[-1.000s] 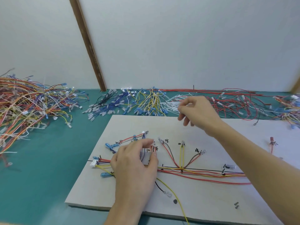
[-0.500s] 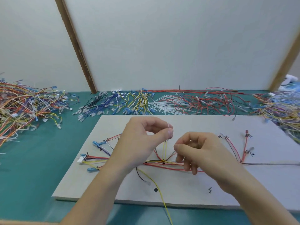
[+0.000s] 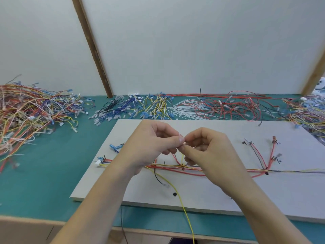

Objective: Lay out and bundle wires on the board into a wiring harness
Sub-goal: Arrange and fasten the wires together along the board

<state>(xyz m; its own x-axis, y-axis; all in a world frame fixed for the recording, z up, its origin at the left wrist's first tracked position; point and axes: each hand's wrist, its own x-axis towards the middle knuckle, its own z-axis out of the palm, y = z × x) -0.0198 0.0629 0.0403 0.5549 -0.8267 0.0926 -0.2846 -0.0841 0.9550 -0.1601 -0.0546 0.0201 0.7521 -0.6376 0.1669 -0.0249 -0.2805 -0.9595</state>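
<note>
The white board (image 3: 211, 199) lies on the teal table. A trunk of red, yellow and black wires (image 3: 228, 170) runs across it from left to right. My left hand (image 3: 154, 143) and my right hand (image 3: 209, 152) meet fingertip to fingertip above the middle of the trunk. Both pinch a thin white cable tie, which the fingertips almost wholly hide. A yellow wire (image 3: 182, 205) leaves the trunk and hangs over the board's front edge. Beside it lies a short black wire (image 3: 156, 176). Red branches (image 3: 271, 155) fan upward at the right. Blue terminals (image 3: 113, 147) and a white connector (image 3: 101, 162) sit at the left end.
A large tangle of mixed wires (image 3: 26, 117) fills the table's left. Along the back wall lie blue and yellow wires (image 3: 140, 108), white cable ties (image 3: 184, 110) and red wires (image 3: 237, 106). Another tangle (image 3: 309, 111) sits at the far right. A wooden strut (image 3: 93, 48) leans on the wall.
My right hand came back from the cable ties at the rear and my left hand lifted off the board. Both now pinch together above the trunk, closer than half a second ago.
</note>
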